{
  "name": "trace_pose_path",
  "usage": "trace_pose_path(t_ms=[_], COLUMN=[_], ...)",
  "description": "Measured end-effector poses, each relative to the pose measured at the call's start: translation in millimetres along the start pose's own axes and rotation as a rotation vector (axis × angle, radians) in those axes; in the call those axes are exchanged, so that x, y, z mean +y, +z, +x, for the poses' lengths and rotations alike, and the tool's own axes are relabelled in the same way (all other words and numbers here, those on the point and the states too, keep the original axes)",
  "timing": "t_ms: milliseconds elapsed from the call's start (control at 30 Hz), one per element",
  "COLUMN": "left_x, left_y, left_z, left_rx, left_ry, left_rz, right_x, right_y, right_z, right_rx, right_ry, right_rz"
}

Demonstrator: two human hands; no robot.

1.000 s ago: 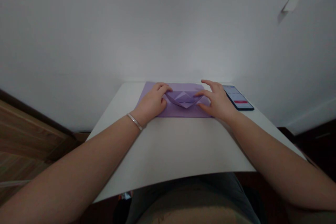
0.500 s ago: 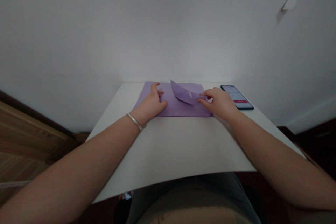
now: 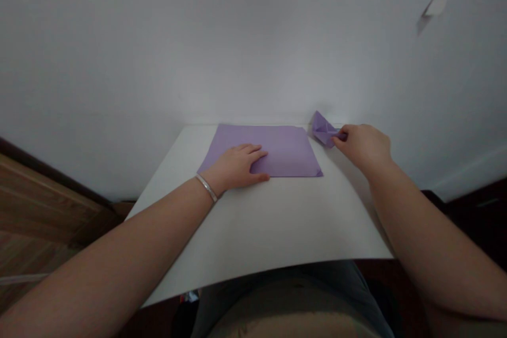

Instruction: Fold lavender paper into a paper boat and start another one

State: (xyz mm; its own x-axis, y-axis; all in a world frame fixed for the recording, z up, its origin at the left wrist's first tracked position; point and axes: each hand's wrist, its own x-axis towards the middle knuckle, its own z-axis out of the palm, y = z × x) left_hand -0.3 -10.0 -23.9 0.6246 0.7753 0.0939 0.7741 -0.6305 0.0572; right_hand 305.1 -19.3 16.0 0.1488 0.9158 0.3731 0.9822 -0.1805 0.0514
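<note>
A flat purple sheet of paper (image 3: 281, 148) lies on the white table near the wall, its front right corner a little creased. My left hand (image 3: 241, 165) rests on the sheet's front left part, palm down with the fingers spread. Off to the right, my right hand (image 3: 362, 147) pinches one end of a folded purple paper boat (image 3: 322, 131). The boat is beyond the sheet's right edge, close to the wall. Whether it touches the table I cannot tell. A silver bracelet (image 3: 206, 188) circles my left wrist.
The white table (image 3: 273, 222) stands against a pale wall (image 3: 253, 42). Wooden furniture (image 3: 43, 211) is at the left. The phone seen earlier at the right is almost wholly hidden behind my right hand and the boat.
My right hand has carried the paper boat rightward, off the sheet and in front of the phone. My left hand has come down flat on the sheet, slightly nearer and to the right.
</note>
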Motion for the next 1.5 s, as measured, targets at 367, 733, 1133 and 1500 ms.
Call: trace_pose_path(t_ms=[367,733,1133,1500], left_x=[3,5,5,9], left_y=[0.3,0.5,0.1,-3.4], left_z=[-2,-2,-3,-1], left_rx=[0.043,0.061,0.048,0.048], left_ry=[0.046,0.056,0.036,0.05], left_rz=[0.082,0.086,0.087,0.122], right_x=[13,12,-17,-28], right_y=[12,12,3,21], right_z=[8,10,-6,-4], right_rx=[-0.088,-0.082,0.088,-0.326], right_ry=[0.095,0.103,-0.08,-0.9], right_rz=[-0.099,-0.062,0.012,0.489])
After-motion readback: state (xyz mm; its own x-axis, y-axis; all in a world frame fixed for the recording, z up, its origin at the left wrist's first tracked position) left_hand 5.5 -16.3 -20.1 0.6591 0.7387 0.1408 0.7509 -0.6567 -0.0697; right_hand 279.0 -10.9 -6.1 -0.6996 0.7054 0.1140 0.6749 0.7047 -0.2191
